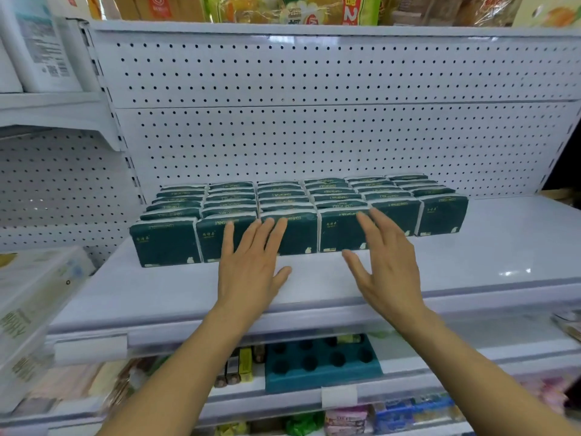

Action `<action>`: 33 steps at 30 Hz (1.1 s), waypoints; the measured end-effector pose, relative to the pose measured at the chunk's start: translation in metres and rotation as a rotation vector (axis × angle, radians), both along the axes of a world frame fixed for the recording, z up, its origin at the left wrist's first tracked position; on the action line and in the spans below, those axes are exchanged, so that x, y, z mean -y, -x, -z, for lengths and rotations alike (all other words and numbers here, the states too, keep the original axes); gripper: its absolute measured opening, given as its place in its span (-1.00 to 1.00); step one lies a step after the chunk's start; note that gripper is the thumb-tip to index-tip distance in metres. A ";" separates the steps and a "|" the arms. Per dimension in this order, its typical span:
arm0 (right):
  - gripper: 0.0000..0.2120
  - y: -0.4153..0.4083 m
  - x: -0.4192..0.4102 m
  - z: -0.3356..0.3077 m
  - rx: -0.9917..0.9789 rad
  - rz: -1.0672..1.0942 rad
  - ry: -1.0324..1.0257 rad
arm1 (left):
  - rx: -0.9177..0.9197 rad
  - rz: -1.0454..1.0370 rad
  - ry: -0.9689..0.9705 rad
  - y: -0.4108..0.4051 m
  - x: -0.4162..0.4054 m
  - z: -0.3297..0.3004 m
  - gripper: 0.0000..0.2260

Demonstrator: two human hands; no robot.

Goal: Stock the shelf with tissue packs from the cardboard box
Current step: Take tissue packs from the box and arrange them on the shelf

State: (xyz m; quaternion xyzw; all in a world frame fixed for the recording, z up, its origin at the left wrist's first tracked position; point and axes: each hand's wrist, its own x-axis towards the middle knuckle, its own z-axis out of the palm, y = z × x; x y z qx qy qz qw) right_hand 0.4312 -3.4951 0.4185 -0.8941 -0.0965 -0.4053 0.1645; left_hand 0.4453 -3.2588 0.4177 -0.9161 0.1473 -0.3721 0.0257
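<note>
White pegboard (314, 89) behind; below it a broad white shelf (471, 256), bare along its front and right. Across the shelf's back left, a block of dark green packs (166, 243), six columns wide and several rows deep, long axis running left to right, parallel to the shelf edge. Cardboard box nowhere in view. Lower down, a teal tray (320, 363) with round holes among small goods. Left hand (251, 262) laid flat toward the block, fingers (270, 234) straight and together, tips touching the front faces of the second and third packs. Right hand (386, 265) likewise flat, fingers spread a little, tips on or just off the fourth and fifth packs; contact hard to confirm. Nothing gripped by either. Block directly ahead of both palms, both about equally near. Likely step: squaring the front row, with an even push along that long face.
</note>
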 end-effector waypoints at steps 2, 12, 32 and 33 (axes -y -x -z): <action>-0.44 0.023 -0.018 0.002 0.013 -0.025 0.051 | 0.009 -0.008 0.034 0.027 -0.010 0.004 -0.32; -0.54 0.131 -0.143 0.048 -0.083 -0.261 0.144 | -0.016 -0.028 0.145 0.177 -0.118 0.047 -0.54; -0.54 0.168 -0.394 0.224 -0.921 -0.710 0.400 | -0.854 -0.787 0.796 0.343 -0.382 0.252 -0.43; -0.53 0.163 -0.400 0.232 -0.963 -0.702 0.400 | -0.855 -0.790 0.875 0.337 -0.385 0.259 -0.43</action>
